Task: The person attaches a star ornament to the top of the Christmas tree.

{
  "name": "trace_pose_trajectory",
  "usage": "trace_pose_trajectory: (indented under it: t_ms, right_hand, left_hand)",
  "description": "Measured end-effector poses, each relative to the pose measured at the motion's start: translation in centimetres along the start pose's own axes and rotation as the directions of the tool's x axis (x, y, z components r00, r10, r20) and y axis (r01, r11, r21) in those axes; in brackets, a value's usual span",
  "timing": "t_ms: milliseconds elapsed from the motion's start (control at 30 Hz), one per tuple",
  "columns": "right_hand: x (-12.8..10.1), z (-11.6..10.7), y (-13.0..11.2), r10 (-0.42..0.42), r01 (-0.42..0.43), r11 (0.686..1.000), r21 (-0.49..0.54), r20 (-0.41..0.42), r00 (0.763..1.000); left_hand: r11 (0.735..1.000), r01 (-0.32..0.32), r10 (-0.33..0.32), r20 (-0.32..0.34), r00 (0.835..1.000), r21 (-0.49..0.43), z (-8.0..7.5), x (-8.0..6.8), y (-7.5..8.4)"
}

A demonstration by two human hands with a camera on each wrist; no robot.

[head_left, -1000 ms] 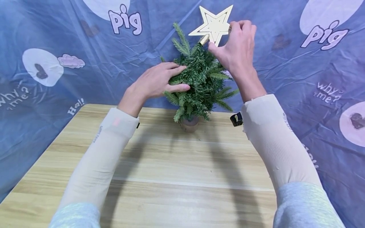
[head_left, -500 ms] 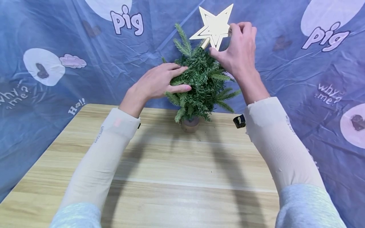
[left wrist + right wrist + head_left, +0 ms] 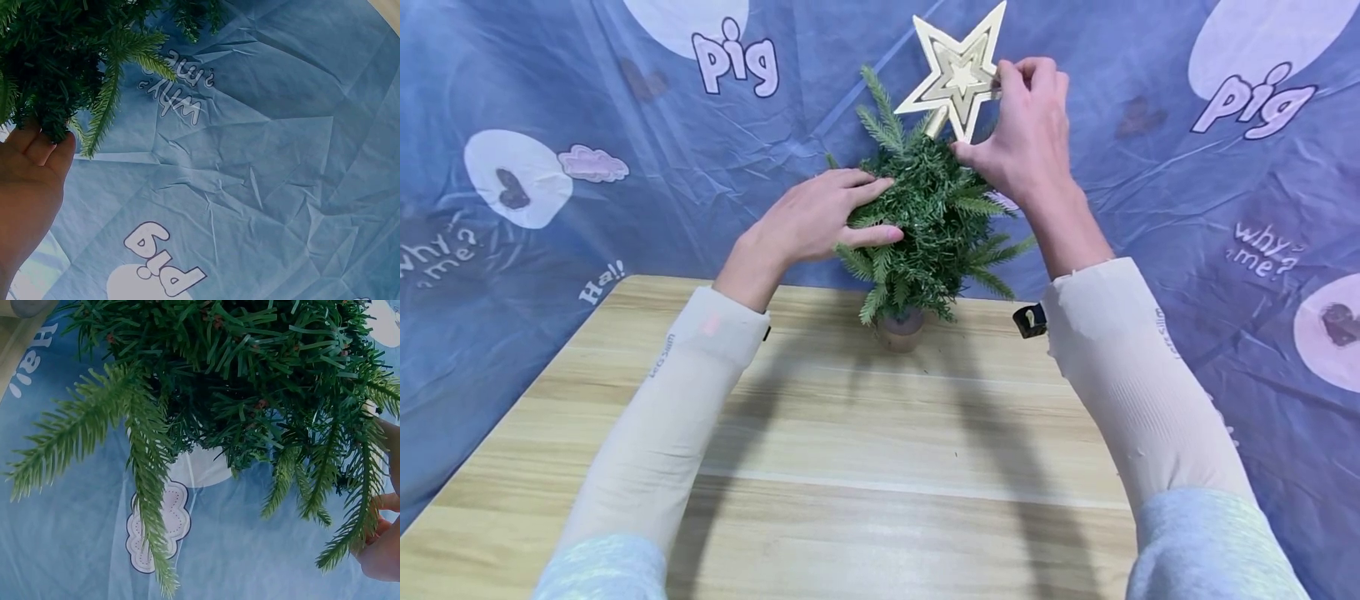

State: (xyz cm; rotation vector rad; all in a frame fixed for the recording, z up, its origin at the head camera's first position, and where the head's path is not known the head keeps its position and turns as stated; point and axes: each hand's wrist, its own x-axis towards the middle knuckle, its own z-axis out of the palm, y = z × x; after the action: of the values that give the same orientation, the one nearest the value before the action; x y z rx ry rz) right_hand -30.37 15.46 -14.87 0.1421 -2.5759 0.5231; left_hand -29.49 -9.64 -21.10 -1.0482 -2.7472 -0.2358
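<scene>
A small green artificial Christmas tree (image 3: 932, 225) stands upright in a brownish pot (image 3: 901, 330) at the back of the table. Above its tip is a gold star tree topper (image 3: 961, 79) with a tube-like socket (image 3: 936, 122) that meets the top foliage. The right hand (image 3: 1030, 133) pinches the star's right side between thumb and fingers. Resting against the tree's left side, the left hand (image 3: 820, 212) has its thumb stretched over the front foliage. In the left wrist view, fingers (image 3: 59, 159) reach into the needles. Green sprigs (image 3: 147, 475) hang large in the right wrist view.
The wooden table (image 3: 850, 450) ends just behind the pot. A blue printed cloth (image 3: 662, 200) hangs close behind and at both sides. A black wrist strap (image 3: 1030, 320) shows at the right cuff.
The star has tilted, its face turning and its lower point dropping slightly towards the right thumb. The socket stands a little lower in the foliage. The left hand and the tree have hardly moved.
</scene>
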Motion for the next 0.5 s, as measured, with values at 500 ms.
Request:
trace_pose_trajectory:
  t_ms: [500]
  right_hand:
    - [-0.21,0.14,-0.77,-0.098,0.098,0.995,0.006,-0.015,0.995]
  left_hand:
    - [1.000,-0.002,0.003,-0.017,1.000,0.003,0.19,-0.04,0.03]
